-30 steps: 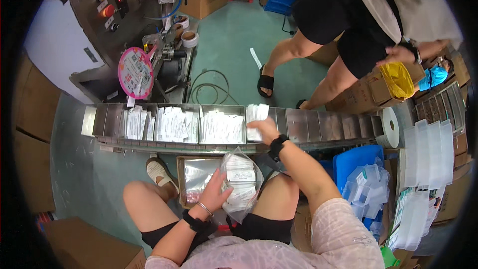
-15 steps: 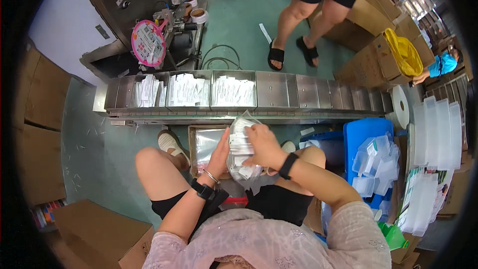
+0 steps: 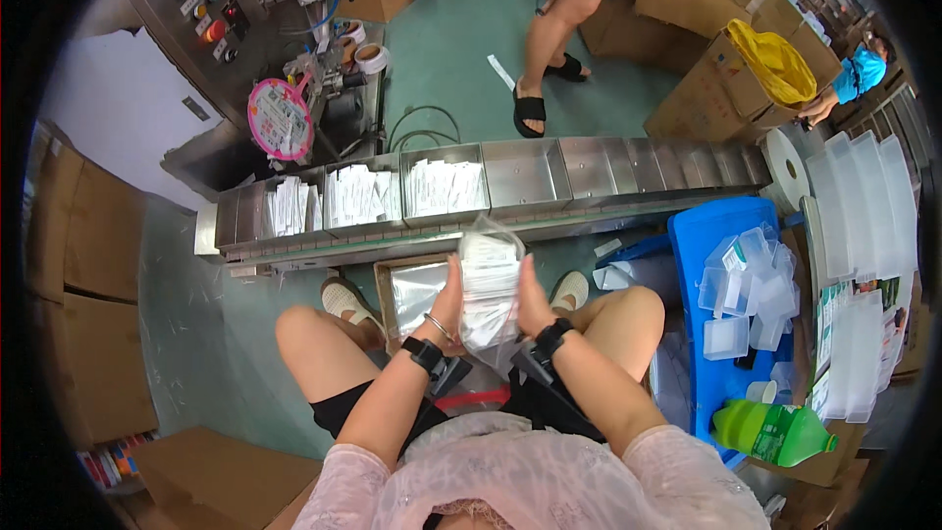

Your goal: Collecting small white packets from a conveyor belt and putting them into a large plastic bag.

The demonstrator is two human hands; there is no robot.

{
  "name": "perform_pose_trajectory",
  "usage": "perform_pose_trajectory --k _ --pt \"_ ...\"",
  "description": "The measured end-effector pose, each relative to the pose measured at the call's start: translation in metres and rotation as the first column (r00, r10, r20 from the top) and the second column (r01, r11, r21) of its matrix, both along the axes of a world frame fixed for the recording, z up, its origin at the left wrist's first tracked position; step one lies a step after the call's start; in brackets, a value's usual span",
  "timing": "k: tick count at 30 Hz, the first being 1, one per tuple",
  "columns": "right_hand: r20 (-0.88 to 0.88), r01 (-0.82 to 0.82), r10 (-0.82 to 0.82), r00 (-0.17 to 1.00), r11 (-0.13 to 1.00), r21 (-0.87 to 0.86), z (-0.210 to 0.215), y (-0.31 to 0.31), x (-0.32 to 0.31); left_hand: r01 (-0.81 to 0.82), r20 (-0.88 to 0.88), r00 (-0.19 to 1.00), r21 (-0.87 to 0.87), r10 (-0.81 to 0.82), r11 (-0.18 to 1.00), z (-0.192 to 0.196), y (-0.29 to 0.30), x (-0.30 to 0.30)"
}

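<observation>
Between my two palms stands a transparent plastic bag (image 3: 490, 280) filled with a stack of small white packets with printing. My left hand (image 3: 448, 300) presses its left side, fingers straight and pointing away from me. Against the right side lies my right hand (image 3: 533, 300), fingers also stretched up along it. The bag is above my lap, just short of the metal conveyor (image 3: 378, 243). White packets (image 3: 444, 186) like those in the bag fill three of the conveyor's compartments. Under my left hand is an open carton (image 3: 385, 309) with flat transparent bags.
A blue stool (image 3: 699, 334) at my right carries transparent plastic boxes (image 3: 738, 290) and a green bottle (image 3: 775, 432). Stacked translucent trays (image 3: 863, 206) stand farther right. Cartons (image 3: 103, 334) line the left. Beyond the conveyor are a machine (image 3: 221, 25) and a standing person (image 3: 549, 49).
My right hand has moved from the bag's top and front to its right side, so both palms now flank it. The person beyond the conveyor has stepped. The view has shifted slightly.
</observation>
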State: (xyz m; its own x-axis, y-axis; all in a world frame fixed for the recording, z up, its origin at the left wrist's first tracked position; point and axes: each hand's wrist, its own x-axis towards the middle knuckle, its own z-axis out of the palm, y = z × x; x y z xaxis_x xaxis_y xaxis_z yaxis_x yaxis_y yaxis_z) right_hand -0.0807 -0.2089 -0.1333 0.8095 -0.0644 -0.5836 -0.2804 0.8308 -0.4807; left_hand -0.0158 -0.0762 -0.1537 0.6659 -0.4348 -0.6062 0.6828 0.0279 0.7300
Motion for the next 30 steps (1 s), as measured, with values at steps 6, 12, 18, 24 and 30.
perform_pose_trajectory --k 6,12,18,24,30 --pt "0.023 0.189 -0.193 0.981 0.920 -0.344 -0.013 -0.002 -0.016 0.098 0.856 0.267 0.433 -0.443 0.896 0.033 0.002 0.021" --pt "-0.167 -0.162 0.005 0.986 0.267 -0.950 -0.027 0.009 -0.047 0.033 0.551 -0.005 0.834 -0.835 0.550 0.005 -0.035 0.048" --pt "-0.077 -0.079 0.016 0.997 0.320 -0.944 -0.038 0.001 -0.054 0.313 0.080 -0.045 0.948 -0.996 0.062 0.013 -0.041 0.061" --pt "0.067 0.066 -0.013 0.998 0.423 -0.904 -0.034 -0.007 -0.052 0.127 0.104 -0.208 0.989 -0.973 0.079 0.078 -0.034 0.019" --pt "0.080 0.072 0.002 0.997 0.420 -0.905 -0.028 -0.012 -0.052 0.069 0.001 -0.221 0.998 -0.975 -0.015 0.054 -0.035 0.015"
